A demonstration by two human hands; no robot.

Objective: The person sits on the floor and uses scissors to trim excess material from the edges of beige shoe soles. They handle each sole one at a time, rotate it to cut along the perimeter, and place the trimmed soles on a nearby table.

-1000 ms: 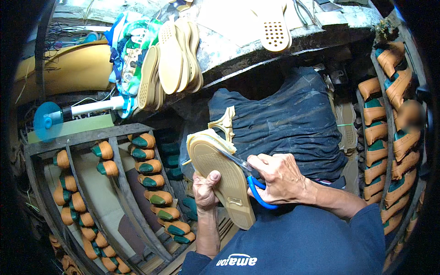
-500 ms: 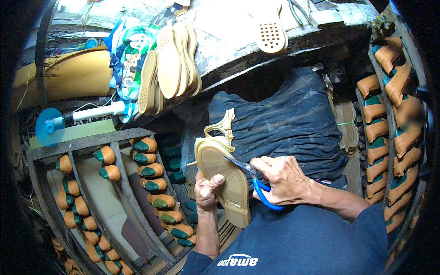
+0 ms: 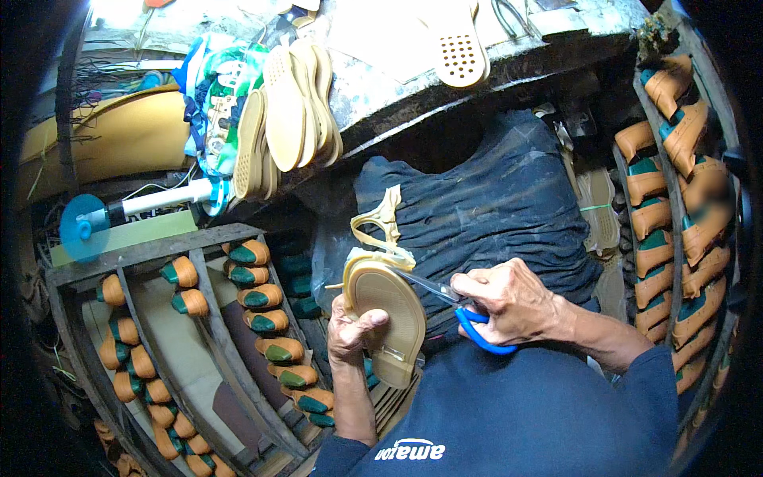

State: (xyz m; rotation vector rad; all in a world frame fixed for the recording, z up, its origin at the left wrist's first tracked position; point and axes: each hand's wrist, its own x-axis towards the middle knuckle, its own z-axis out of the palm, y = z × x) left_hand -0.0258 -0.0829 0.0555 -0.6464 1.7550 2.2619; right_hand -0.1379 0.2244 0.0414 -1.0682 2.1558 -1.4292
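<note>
My left hand (image 3: 350,327) grips a tan shoe sole (image 3: 391,310) by its left edge, thumb lying on the ribbed underside. At the sole's far end a thin cream offcut strip (image 3: 384,216) hangs loose, looped and ragged. My right hand (image 3: 515,304) is closed on blue-handled scissors (image 3: 486,337). Their blades point left, with the tips at the sole's upper right rim beside the strip. How far apart the blades are is hard to make out. Dark cloth (image 3: 477,203) covers my lap beneath the work.
Wooden racks hold orange-and-green shoe forms (image 3: 262,297) at left and orange shoe uppers (image 3: 652,213) at right. Ahead, a workbench (image 3: 381,111) carries stacked tan soles (image 3: 286,111) and a perforated sole (image 3: 461,60). A white tube with a blue disc (image 3: 85,228) juts out at left.
The sole has turned and tilted slightly in my left hand. My right hand and the scissors have shifted a little to the right, the blades still at the sole's rim.
</note>
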